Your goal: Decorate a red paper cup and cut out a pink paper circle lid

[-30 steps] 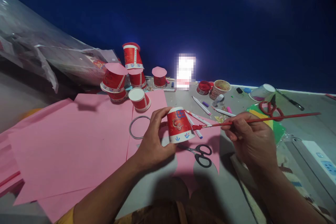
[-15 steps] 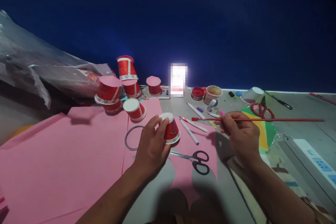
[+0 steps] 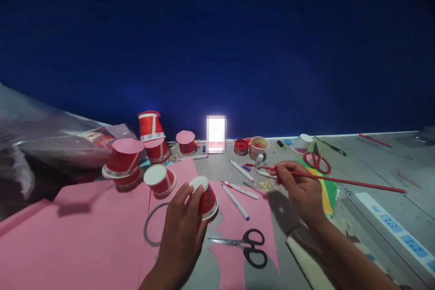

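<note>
Red brush [image 3: 353, 182] crosswise, tip left | right hand [image 3: 303, 191]: pinching it | left hand [image 3: 182, 226]: loosely closed on cup [image 3: 208, 199]

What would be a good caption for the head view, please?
Left hand on an upturned red cup, right hand holding a red paintbrush.

left hand [image 3: 185, 217] curled, right hand [image 3: 301, 190] pinching

We see a white power strip [image 3: 390, 226] with blue socket panels on the right of the surface [image 3: 370, 163], and translucent plastic sheeting [image 3: 50, 131] bunched at the left. Behind, we have a dark blue wall [image 3: 217, 45], a bright pixelated rectangle [image 3: 216, 133] glowing before it.
</note>
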A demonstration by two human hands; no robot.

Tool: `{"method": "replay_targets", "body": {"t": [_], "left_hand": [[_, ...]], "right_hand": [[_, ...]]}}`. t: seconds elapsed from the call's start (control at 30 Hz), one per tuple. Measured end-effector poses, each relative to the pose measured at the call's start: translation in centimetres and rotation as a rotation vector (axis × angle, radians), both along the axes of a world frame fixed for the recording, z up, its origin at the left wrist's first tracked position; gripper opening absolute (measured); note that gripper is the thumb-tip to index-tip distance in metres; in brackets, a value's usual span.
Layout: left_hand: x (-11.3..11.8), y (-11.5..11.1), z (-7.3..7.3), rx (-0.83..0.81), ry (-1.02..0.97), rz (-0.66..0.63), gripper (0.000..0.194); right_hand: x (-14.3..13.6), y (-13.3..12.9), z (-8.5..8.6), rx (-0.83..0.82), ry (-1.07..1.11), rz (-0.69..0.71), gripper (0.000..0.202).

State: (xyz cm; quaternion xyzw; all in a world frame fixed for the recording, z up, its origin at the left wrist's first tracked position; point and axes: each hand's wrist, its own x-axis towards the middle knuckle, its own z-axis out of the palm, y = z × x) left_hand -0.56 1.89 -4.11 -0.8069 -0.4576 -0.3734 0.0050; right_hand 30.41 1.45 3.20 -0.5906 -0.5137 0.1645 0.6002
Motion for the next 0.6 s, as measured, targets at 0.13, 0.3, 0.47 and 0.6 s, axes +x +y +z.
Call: {"method": "replay_targets", "body": {"t": [0.13, 0.3, 0.47, 0.6], "left_hand": [[0.1, -0.1, -0.1, -0.002, 0.001, -0.001, 0.083], [0.3, -0.2, -0.1, 0.008, -0.044, 0.024, 0.082], [0.0, 0.1, -0.4, 0.018, -0.041, 0.024, 0.079], [-0.3, 0.4, -0.4, 0.034, -0.019, 0.023, 0.077]], "right_hand": [[3.0, 4.0, 3.8, -0.069, -0.369, -0.118, 0.038], [6.1, 11.6, 5.0, -0.301, -0.544, -0.059, 0.033], [7.0, 15.1, 3.1, -0.464, -0.647, 0.038, 0.032], [7.1, 15.9, 1.7, -0.568, -0.738, 0.054, 0.026]]}}
